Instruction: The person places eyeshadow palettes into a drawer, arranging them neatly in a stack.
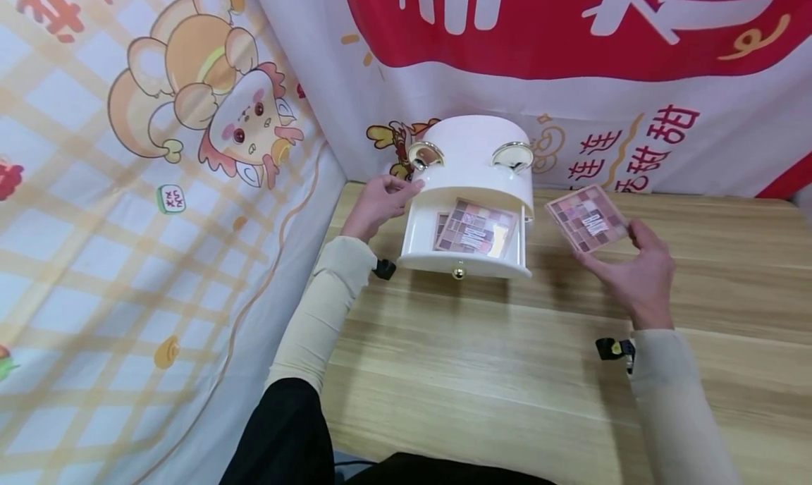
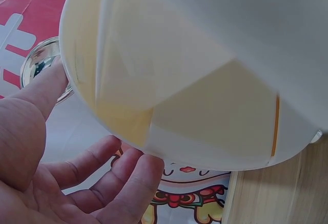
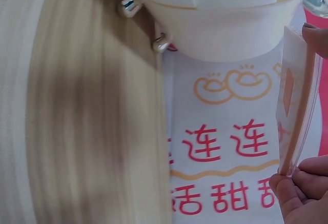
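A white rounded storage box [image 1: 477,136] with gold ring handles stands at the table's back edge. Its lower drawer [image 1: 459,263] is pulled out and holds a pink eyeshadow palette [image 1: 477,231], partly over another flat piece. My left hand [image 1: 380,203] touches the box's left side. In the left wrist view, that hand's thumb [image 2: 54,83] and fingers [image 2: 120,183] lie spread along the rim of the box. To the right of the drawer, my right hand [image 1: 641,273] pinches a second eyeshadow palette [image 1: 588,218] by its edges, tilted above the table; the right wrist view catches it edge-on.
The wooden table [image 1: 482,358] reaches to a printed white and red cloth [image 1: 438,90] behind the box. Another patterned cloth [image 1: 127,259] hangs along the left side. A gold knob [image 1: 459,273] sticks out from the drawer front.
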Demonstrator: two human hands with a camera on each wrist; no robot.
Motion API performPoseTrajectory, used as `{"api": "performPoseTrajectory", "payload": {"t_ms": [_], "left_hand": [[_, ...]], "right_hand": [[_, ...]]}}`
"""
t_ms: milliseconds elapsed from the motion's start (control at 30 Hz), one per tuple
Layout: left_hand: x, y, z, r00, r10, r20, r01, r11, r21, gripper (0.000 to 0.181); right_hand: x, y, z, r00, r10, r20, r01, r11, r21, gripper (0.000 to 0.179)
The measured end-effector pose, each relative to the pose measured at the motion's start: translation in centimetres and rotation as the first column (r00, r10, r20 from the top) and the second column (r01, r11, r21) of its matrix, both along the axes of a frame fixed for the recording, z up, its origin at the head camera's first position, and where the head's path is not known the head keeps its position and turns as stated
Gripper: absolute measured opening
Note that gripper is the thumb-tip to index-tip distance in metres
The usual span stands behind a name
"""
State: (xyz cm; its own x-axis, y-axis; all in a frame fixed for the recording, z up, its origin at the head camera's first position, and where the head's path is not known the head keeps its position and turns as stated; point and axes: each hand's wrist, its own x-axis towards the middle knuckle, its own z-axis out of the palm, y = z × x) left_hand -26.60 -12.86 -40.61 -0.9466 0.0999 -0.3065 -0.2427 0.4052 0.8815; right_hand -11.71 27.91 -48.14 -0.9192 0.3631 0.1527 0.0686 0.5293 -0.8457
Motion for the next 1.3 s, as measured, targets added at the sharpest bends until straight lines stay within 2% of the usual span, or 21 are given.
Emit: {"api": "performPoseTrajectory", "payload": {"t_ms": [167,300,467,667,933,1133,1300], "left_hand": [[0.0,0.0,-0.1,1.0,0.001,-0.012,-0.001,1.0,0.019,0.073],[0.2,-0.1,0.0,1.0,-0.003,-0.028,0.004,1.0,0.02,0.072],[0.3,-0.1,-0.1,0.999,-0.006,-0.034,0.006,1.0,0.011,0.072],[0.4,-0.1,0.0,1.0,-0.01,-0.029,0.01,1.0,0.026,0.071],[0.3,-0.2,-0.1,1.0,-0.005,-0.028,0.006,1.0,0.018,0.069],[0.3,-0.2,0.0,1.0,-0.008,-0.025,0.009,1.0,0.025,0.069],[0.3,-0.1,0.0,1.0,-0.009,-0.027,0.009,1.0,0.013,0.071]], "right_hand": [[0.5,-0.8,1.2,1.0,0.002,-0.019,-0.002,1.0,-0.015,0.089],[0.9,-1.4,2.1,1.0,0.017,-0.02,-0.018,0.996,-0.088,0.088],[1.4,-1.9,3.1,0.998,0.06,0.0,-0.059,0.985,-0.16,0.096],[2.0,-2.5,4.3,0.995,0.099,0.001,-0.098,0.981,-0.17,0.101],[2.5,-3.8,5.6,0.986,0.157,-0.063,-0.166,0.97,-0.179,0.1],[2.2,-4.8,6.2,0.964,0.231,-0.134,-0.253,0.952,-0.173,0.102],[2.0,-5.6,6.7,0.941,0.297,-0.162,-0.32,0.937,-0.143,0.1]]}}
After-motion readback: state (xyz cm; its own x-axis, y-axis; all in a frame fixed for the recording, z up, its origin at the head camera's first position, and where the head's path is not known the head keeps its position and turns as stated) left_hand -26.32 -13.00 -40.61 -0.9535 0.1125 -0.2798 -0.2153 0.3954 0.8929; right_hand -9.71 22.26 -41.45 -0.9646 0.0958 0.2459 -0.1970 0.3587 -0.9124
